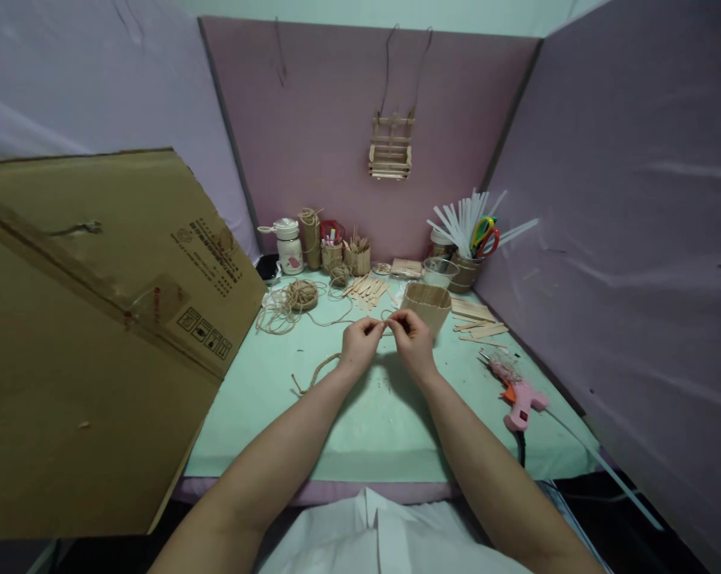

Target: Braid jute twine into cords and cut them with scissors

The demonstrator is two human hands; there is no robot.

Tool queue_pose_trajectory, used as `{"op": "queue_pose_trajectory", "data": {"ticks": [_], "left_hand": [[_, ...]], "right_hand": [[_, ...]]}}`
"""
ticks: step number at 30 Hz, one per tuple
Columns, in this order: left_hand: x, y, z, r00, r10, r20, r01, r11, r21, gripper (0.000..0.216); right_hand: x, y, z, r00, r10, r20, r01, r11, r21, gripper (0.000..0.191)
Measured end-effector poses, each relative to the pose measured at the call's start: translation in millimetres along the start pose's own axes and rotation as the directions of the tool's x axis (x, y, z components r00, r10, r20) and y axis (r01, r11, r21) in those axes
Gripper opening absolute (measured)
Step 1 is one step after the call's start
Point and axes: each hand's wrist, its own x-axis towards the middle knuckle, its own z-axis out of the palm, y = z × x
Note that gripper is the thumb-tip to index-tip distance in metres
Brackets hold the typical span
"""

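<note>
The left hand [360,339] and right hand [411,335] meet over the middle of the mint-green tabletop [265,414], fingertips of each pinched on a thin brown jute twine [317,371]. The twine is rough and fibrous; a short stretch runs between the two hands, and its loose tail curls down onto the table beside the left wrist. Just behind the right hand stands a small box of pale wooden craft sticks [426,305].
</note>
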Motion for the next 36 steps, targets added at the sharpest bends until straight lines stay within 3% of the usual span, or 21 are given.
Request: {"op": "queue_pose_trajectory", "data": {"ticks": [6,12,16,19,22,28,36], "left_hand": [[-1,-1,-3,0.995,0.06,0.077,-0.066,0.995,0.077,0.021],[-4,2,-1,0.992,0.088,0.092,-0.096,0.992,0.077,0.023],[-5,5,-1,0.995,0.07,0.068,-0.071,0.997,0.019,0.025],[-5,6,0,0.998,0.032,0.054,-0.031,0.999,-0.021,0.024],[-4,4,1,0.996,-0.038,0.076,0.044,0.996,-0.077,0.024],[0,-4,4,0.982,-0.17,0.084,0.187,0.947,-0.261,0.026],[-1,5,3,0.976,-0.203,0.078,0.217,0.92,-0.326,0.02]], "right_hand": [[6,8,0,0.976,0.217,0.021,-0.217,0.963,0.161,0.02],[7,12,0,0.955,0.29,0.064,-0.297,0.93,0.215,0.026],[7,12,1,0.955,0.281,0.096,-0.296,0.926,0.236,0.028],[7,13,2,0.968,0.246,0.044,-0.249,0.932,0.265,0.027],[8,14,3,0.97,0.243,-0.009,-0.23,0.931,0.285,0.028],[7,13,1,0.963,0.269,0.017,-0.262,0.923,0.282,0.03],[7,12,1,0.949,0.314,0.027,-0.308,0.905,0.293,0.031]]}}
